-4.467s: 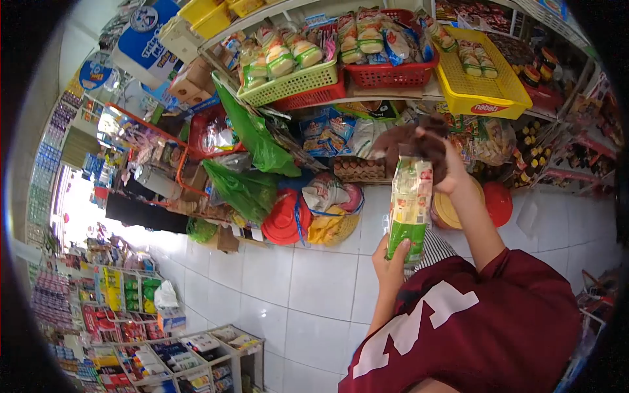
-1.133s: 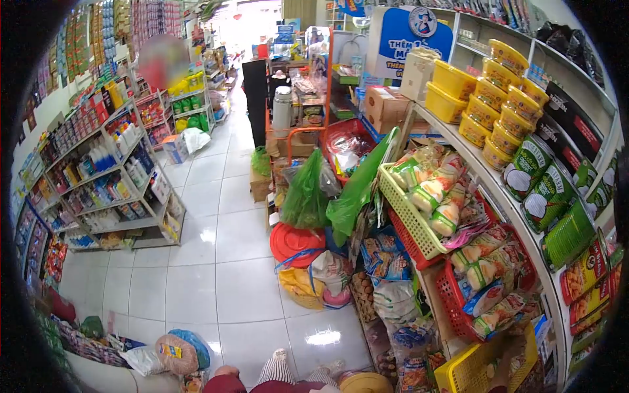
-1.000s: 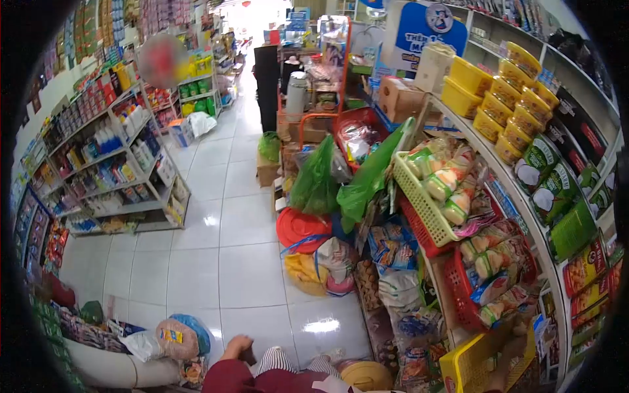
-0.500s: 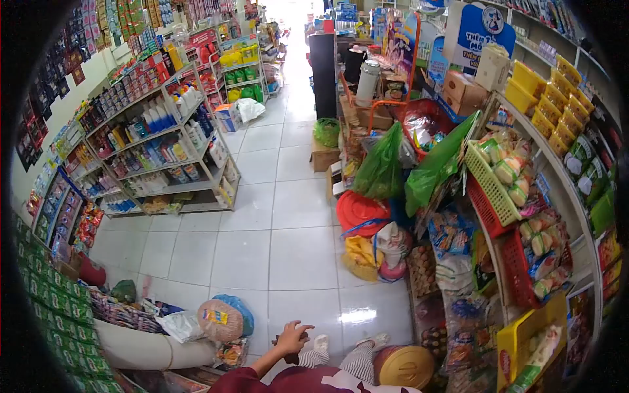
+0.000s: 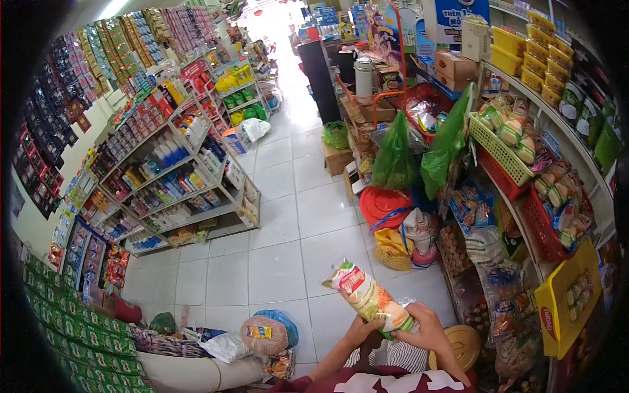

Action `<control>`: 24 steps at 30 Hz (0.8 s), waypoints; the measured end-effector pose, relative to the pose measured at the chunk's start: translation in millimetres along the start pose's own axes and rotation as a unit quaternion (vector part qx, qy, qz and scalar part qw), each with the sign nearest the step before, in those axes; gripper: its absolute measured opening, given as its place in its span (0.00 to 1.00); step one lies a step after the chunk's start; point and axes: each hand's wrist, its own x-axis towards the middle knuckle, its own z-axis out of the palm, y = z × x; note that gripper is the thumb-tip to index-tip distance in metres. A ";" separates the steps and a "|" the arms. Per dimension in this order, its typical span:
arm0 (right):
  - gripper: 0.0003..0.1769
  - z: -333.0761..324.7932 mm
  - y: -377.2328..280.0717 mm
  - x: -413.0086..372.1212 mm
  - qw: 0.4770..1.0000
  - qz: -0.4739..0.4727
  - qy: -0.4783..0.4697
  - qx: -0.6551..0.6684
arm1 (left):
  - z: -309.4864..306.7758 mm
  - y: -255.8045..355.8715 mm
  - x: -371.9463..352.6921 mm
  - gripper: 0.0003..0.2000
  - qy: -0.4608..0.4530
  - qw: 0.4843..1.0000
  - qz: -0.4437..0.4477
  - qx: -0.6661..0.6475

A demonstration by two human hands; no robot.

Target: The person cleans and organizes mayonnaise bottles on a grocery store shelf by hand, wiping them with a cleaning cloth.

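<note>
Underfoot, white floor tiles [image 5: 282, 262] run up a shop aisle, with stocked shelves [image 5: 177, 177] at 10 o'clock and baskets of goods [image 5: 504, 144] at 2. At 6 o'clock, the left hand [image 5: 360, 326] and right hand [image 5: 429, 329] both clamp the lower end of a long packet [image 5: 368, 298], whose long axis points toward 10 o'clock.

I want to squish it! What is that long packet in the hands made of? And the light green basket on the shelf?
The long red, white and green packet, held by the left hand and right hand, looks like thin glossy plastic film: it shines and creases. The light green lattice basket seems stiff moulded plastic, with an even grid of holes.
</note>
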 end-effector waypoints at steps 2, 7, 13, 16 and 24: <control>0.17 -3.0 9.6 3.1 0.987 0.064 -0.053 0.139 | 1.1 5.7 -0.2 0.28 -0.013 0.997 0.029 -0.063; 0.33 32.1 94.7 -21.2 0.693 0.225 -0.106 0.676 | -4.4 -18.4 -0.5 0.28 0.032 0.983 -0.008 -0.183; 0.28 33.7 104.7 -8.7 0.653 0.258 -0.116 0.703 | 12.3 -11.6 54.1 0.26 0.156 0.985 0.054 -0.056; 0.19 8.0 157.2 1.4 0.753 0.374 -0.127 0.526 | 23.3 11.7 69.7 0.24 0.203 0.977 0.034 -0.045; 0.14 -79.9 168.8 22.6 0.892 0.292 0.027 0.345 | 3.6 54.0 87.3 0.23 0.239 0.943 0.163 -0.165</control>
